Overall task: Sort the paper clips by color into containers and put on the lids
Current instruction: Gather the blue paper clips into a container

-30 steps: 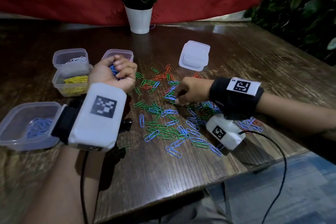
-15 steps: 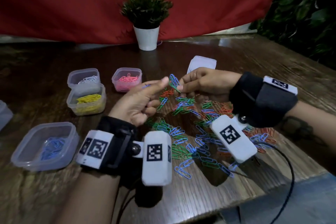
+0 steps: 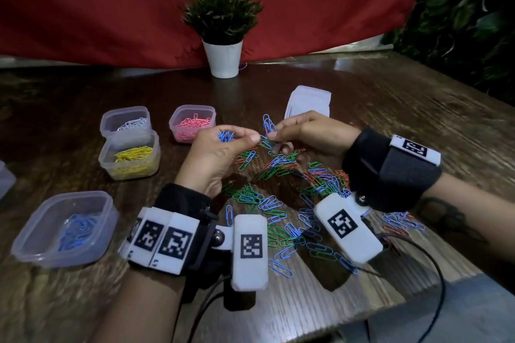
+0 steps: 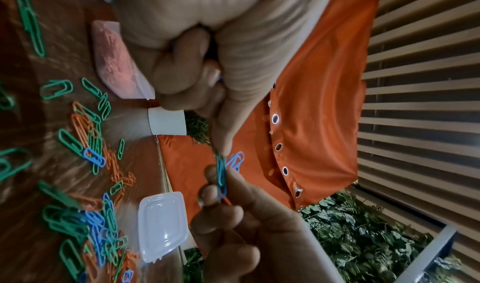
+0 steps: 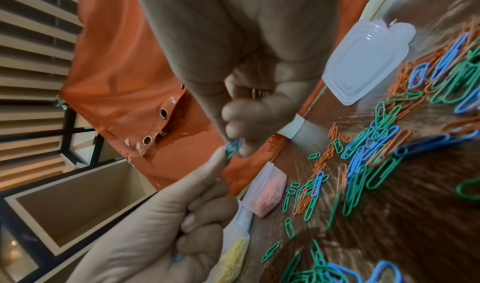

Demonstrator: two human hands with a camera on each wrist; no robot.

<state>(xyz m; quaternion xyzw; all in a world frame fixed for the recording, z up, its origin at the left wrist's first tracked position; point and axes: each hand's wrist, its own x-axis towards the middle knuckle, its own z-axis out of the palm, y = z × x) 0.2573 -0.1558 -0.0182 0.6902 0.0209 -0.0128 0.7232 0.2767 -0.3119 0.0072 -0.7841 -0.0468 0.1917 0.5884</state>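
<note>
My left hand [image 3: 245,136] is raised over the pile with its fingers curled round a bunch of blue paper clips [image 3: 226,136]. My right hand [image 3: 271,135] pinches a few blue clips [image 3: 269,123] that stand upright, with a green clip [image 4: 221,167] tangled in them. The left thumb tip [image 4: 224,143] touches this tangle; the right wrist view shows the same meeting of the clips [image 5: 232,146]. A mixed pile of blue, green and orange clips [image 3: 278,203] lies on the table under both hands. The container with blue clips [image 3: 33,248] stands open at the front left.
Three open containers stand at the back left: white clips [image 3: 125,114], yellow clips [image 3: 129,172] and pink clips [image 3: 178,133]. A stack of clear lids [image 3: 309,99] lies behind my right hand. A potted plant [image 3: 223,58] stands at the back. The table edge [image 3: 362,317] runs at the front right.
My left hand came away from the pink container with its blue clips. My right hand rose from the pile with clips. Both hands have met above the pile.
</note>
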